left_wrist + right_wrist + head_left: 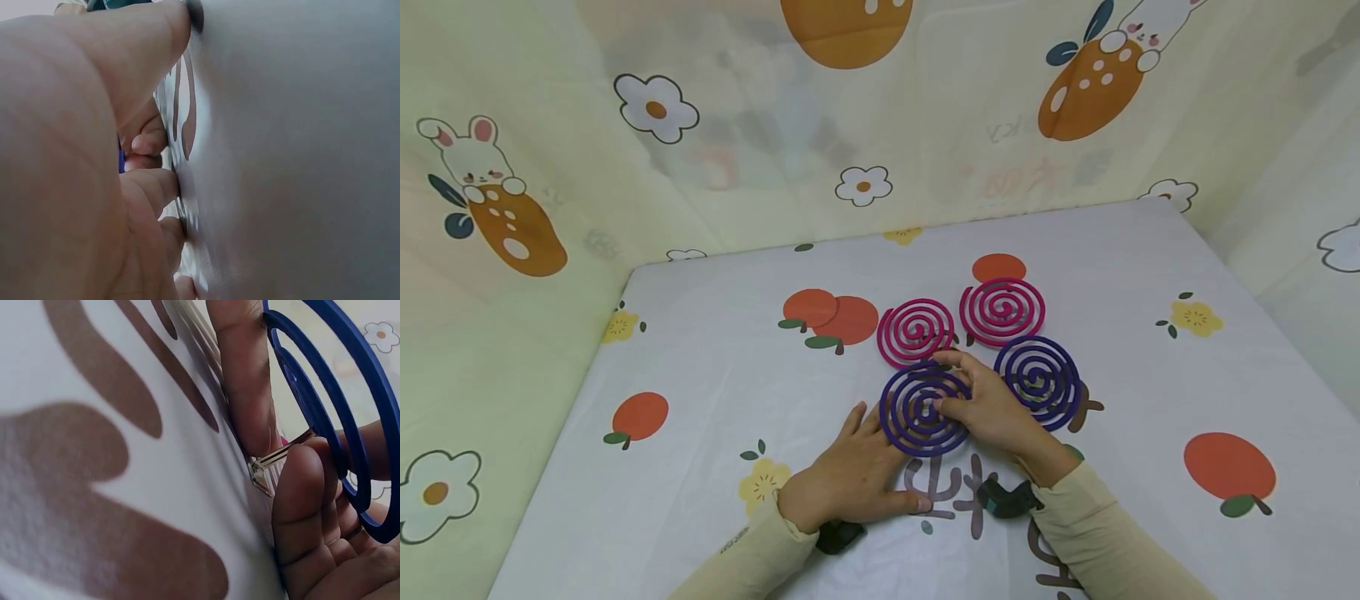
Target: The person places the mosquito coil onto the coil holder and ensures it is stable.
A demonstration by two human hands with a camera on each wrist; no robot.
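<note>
My right hand (996, 412) grips a dark blue mosquito coil (928, 411), its thumb near the spiral's centre and a finger at the far edge. In the right wrist view, a thin metal stand (275, 454) sits between the table and the coil's centre, close by the fingertips. My left hand (861, 477) lies low on the table, fingers spread and partly hidden beneath that coil. Right of my right hand lies a second dark blue coil (1037, 379). Two magenta coils, a left one (917, 331) and a right one (1003, 308), lie farther back.
A pale tablecloth (700, 467) with printed fruit, flowers and lettering covers the table. Behind it hangs a patterned curtain (760, 167), which also closes off both sides. Dark wrist devices (1009, 498) sit under both sleeves.
</note>
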